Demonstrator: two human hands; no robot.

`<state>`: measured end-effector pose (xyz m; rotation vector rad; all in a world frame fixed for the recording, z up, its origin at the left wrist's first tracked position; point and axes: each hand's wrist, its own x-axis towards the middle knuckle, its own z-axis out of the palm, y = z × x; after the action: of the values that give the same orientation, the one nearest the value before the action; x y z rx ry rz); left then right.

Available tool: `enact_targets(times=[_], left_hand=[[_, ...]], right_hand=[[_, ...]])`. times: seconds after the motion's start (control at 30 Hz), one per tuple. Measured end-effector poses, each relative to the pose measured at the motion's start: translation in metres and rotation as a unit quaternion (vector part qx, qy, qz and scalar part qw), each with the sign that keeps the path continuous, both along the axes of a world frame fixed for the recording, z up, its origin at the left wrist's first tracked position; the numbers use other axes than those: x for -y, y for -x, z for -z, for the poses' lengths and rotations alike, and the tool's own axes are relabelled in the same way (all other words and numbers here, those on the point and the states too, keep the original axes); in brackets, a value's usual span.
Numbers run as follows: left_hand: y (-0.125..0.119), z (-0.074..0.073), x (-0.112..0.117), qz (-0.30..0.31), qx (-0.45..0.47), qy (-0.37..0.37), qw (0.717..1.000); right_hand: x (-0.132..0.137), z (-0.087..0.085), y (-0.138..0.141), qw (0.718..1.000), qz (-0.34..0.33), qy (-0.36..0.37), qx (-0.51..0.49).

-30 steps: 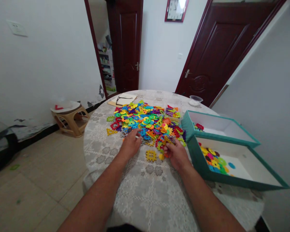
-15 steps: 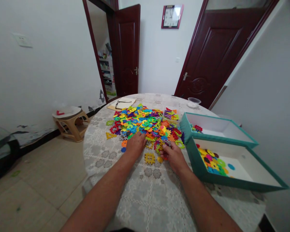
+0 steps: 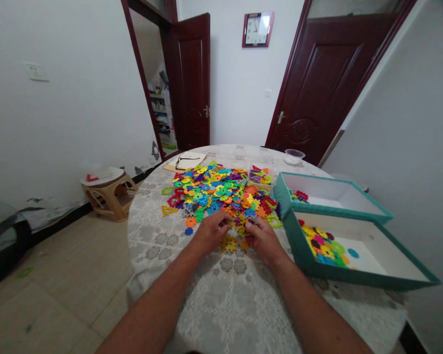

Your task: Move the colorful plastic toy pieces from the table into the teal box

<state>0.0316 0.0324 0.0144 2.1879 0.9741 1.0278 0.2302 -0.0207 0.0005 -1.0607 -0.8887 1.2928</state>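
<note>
A heap of bright plastic interlocking pieces (image 3: 214, 184), many like discs or snowflakes, covers the middle of the table. At its near edge my left hand (image 3: 213, 230) is closed in a pinch; what it holds, if anything, is too small to make out. My right hand (image 3: 264, 237) grips a small cluster of interlocking pieces (image 3: 242, 226), mostly yellow-green, partly covered by the fingers. Between and below the hands lies a yellow square lattice piece (image 3: 229, 244). Left of my left hand are an orange disc (image 3: 191, 222) and a blue disc (image 3: 188, 231).
On the right stand two teal boxes (image 3: 354, 275) with some pieces inside. Behind the heap is a clear divided tray (image 3: 266, 187). Glasses (image 3: 182, 161) rest on paper at the back left, a clear bowl (image 3: 294, 156) at the back right. A stool (image 3: 110, 196) stands left.
My left hand has drawn back from the heap and moved right, closer to my right hand. The right hand keeps its cluster in nearly the same place. The view has shifted slightly.
</note>
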Motion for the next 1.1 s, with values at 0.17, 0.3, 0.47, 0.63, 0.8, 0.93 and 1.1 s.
enact_targets(times=[0.17,0.3,0.47,0.63,0.8,0.93,1.1], left_hand=[[0.014,0.016,-0.003,-0.033,-0.078,-0.071,0.994],[0.023,0.023,-0.010,-0.130,-0.197,-0.101,0.966],[0.022,0.025,-0.014,-0.165,-0.276,-0.057,0.945],[0.019,0.021,-0.010,-0.154,-0.252,-0.063,0.953],[0.018,0.012,-0.008,-0.130,-0.081,0.045,0.987],[0.021,0.001,-0.009,-0.096,0.034,0.150,0.983],[0.017,-0.005,-0.004,-0.047,0.063,0.225,0.971]], right_hand=[[0.000,0.005,0.003,0.999,0.032,0.010,0.043],[-0.003,0.006,-0.003,0.994,0.088,0.009,0.061],[-0.003,0.000,-0.007,0.993,0.111,-0.005,0.033],[-0.001,-0.003,-0.003,0.994,0.113,0.011,0.010],[0.000,-0.005,-0.002,0.995,0.101,-0.002,-0.010],[0.001,-0.008,-0.001,0.996,0.078,-0.009,-0.046],[0.006,-0.011,0.004,0.998,0.026,-0.021,-0.056]])
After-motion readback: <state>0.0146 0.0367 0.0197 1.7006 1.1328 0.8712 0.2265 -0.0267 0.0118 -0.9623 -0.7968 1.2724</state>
